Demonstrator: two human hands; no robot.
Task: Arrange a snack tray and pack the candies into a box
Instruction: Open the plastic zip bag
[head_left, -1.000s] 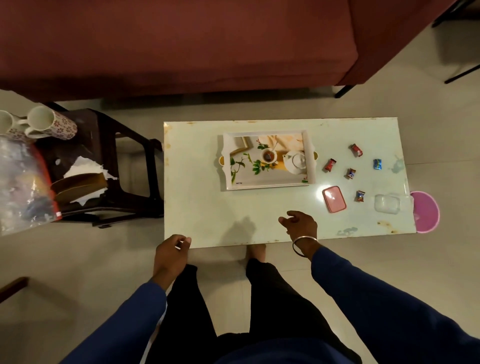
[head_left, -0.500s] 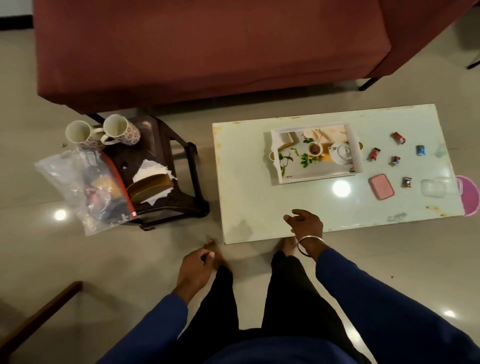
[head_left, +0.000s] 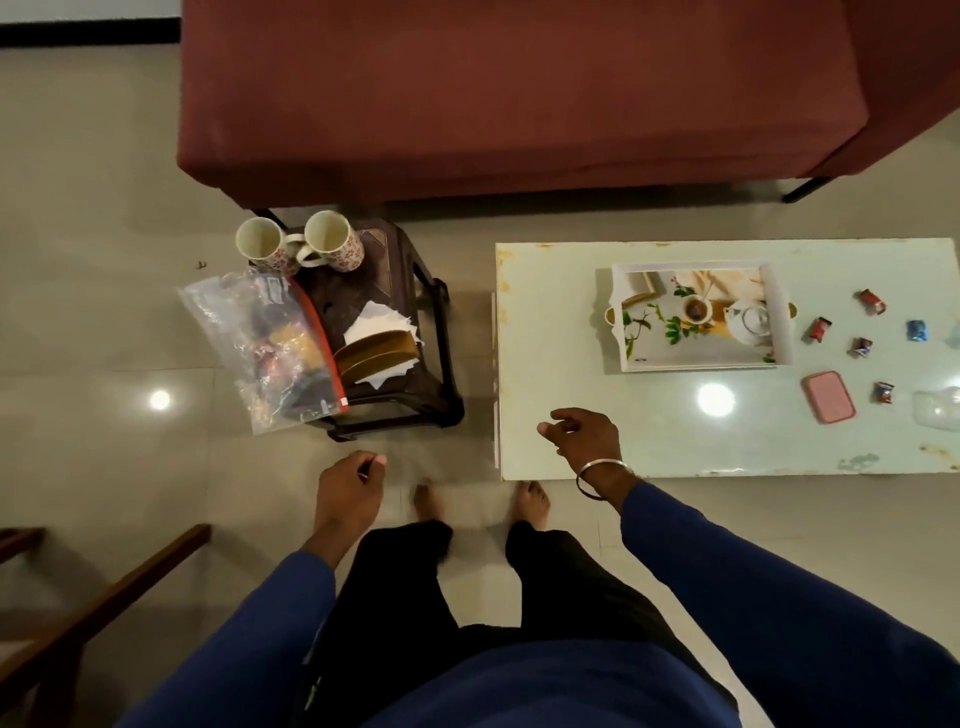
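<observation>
A white tray (head_left: 621, 317) printed with a teapot picture lies on the pale table (head_left: 550, 312). Right of it lie several wrapped candies, among them a red one (head_left: 820, 329) and a blue one (head_left: 917, 330). A pink box lid (head_left: 827, 396) and a clear box (head_left: 937, 410) rest near the table's right front. My right hand (head_left: 584, 439) hovers over the table's near left corner, fingers loosely curled and holding nothing. My left hand (head_left: 348, 488) hangs over the floor left of the table, fingers curled in, empty.
A dark stool (head_left: 400, 291) left of the table carries two floral mugs (head_left: 298, 247), a clear bag of snacks (head_left: 265, 343), and a brown holder with napkins (head_left: 376, 351). A maroon sofa (head_left: 519, 93) stands behind. A wooden chair frame (head_left: 104, 587) sits at lower left.
The view has swung left, so the table now sits at the right and the stool is in full view. My left hand has left the table's edge and is over the floor.
</observation>
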